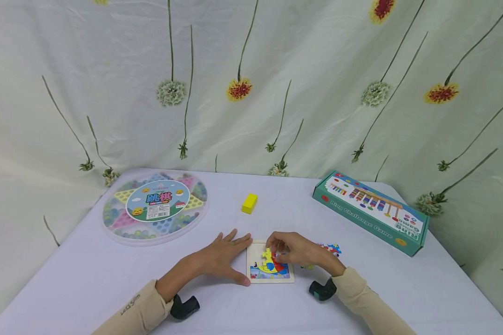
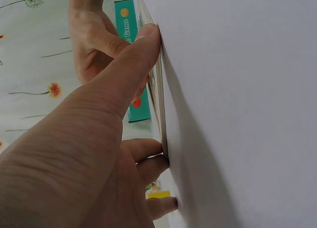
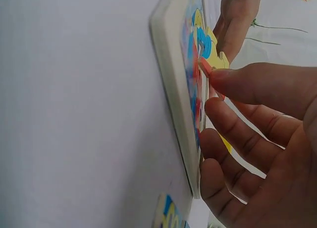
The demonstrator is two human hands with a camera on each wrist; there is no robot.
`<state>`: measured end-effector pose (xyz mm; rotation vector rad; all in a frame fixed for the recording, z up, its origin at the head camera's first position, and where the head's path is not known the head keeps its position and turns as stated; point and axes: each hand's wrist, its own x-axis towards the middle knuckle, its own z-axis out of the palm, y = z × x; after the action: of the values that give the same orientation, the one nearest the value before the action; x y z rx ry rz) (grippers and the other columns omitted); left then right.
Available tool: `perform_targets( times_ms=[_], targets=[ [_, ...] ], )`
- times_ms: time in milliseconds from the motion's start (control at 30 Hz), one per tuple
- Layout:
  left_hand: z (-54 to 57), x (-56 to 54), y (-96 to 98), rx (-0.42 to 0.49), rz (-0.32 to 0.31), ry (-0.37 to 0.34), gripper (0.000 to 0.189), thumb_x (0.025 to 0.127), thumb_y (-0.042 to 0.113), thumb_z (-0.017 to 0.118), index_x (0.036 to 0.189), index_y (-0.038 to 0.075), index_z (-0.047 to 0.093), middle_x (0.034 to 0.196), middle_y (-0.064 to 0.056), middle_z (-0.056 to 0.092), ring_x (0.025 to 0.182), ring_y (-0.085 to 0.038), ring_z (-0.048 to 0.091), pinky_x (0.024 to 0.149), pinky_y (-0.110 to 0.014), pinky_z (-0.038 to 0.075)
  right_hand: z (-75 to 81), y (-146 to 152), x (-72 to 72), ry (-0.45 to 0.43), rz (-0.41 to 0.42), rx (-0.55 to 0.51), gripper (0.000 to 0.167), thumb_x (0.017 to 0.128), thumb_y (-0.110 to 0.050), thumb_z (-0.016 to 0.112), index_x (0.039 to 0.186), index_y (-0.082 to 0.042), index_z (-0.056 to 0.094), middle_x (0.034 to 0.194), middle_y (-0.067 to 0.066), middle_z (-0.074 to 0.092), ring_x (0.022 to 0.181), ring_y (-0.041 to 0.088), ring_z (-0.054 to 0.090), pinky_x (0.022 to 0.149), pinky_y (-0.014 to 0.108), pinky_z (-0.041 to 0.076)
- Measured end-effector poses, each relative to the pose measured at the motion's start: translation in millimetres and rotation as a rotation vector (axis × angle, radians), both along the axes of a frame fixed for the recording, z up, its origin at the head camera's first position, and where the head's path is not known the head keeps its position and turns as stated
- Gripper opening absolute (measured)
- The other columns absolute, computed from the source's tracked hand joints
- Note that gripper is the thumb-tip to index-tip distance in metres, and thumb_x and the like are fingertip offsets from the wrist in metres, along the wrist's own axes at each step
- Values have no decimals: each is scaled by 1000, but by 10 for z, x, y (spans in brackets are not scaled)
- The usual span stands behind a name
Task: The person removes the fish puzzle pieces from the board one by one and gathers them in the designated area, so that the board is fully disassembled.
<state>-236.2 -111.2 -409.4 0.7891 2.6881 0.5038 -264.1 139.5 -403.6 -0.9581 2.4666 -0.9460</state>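
Observation:
A wooden jigsaw board [image 1: 271,281] with a pale rim lies flat on the white table, partly filled with yellow, red and blue pieces. My left hand [image 1: 224,255] rests at the board's left side with fingers spread, its thumb touching the near left corner. In the left wrist view the thumb and fingertips [image 2: 153,163] meet the board's edge. Over the board, my right hand [image 1: 293,247] pinches a red jigsaw piece [image 3: 205,68] between thumb and forefinger. A yellow section [image 3: 218,54] stands raised beside that piece. The right fingers partly hide the board's upper right.
Loose jigsaw pieces [image 1: 332,249] lie right of the board, partly behind the right hand. A yellow block [image 1: 249,204] sits farther back. The round Chinese checkers set [image 1: 155,207] is at back left, and a green Ring Challenge Game box [image 1: 370,211] at back right. A flowered curtain [image 1: 251,125] hangs behind.

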Motion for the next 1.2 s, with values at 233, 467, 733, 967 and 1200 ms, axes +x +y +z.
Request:
perform_targets(
  times_ms=[233,467,733,967,1200],
  targets=[
    [-5,-1,-1,1,-2,2,102,70,64,73,151,17,32,158,2,25,147,-33,8,115,-61,6,9,-19,8,27,-2,-4,24,87,-6,68,107,-15,60,87,-4,58,85,15,54,76,23,48],
    [-3,-6,-1,-1,-3,1,102,70,64,73,151,18,32,158,3,25,147,-33,8,115,-60,6,15,-20,6,37,2,-10,23,87,-7,69,107,-14,60,85,-4,58,81,12,53,72,21,48],
    [-3,-2,1,-2,-4,2,102,70,64,73,151,17,32,158,2,25,147,-34,8,115,-61,6,18,3,1,23,0,-41,21,88,-7,69,107,-12,62,80,-6,56,76,11,53,69,20,48],
    [0,7,0,1,-1,7,102,70,64,72,151,17,32,158,2,26,147,-34,8,115,-61,5,3,15,-8,2,-5,-63,20,88,-8,69,107,-11,62,80,-5,56,77,11,53,71,20,48],
    [-7,2,0,4,0,6,102,70,64,73,151,16,32,158,2,26,147,-34,8,115,-61,6,-9,30,-24,7,-2,-72,19,88,-11,69,107,-12,63,80,-5,58,77,11,54,73,21,50]
  ],
)
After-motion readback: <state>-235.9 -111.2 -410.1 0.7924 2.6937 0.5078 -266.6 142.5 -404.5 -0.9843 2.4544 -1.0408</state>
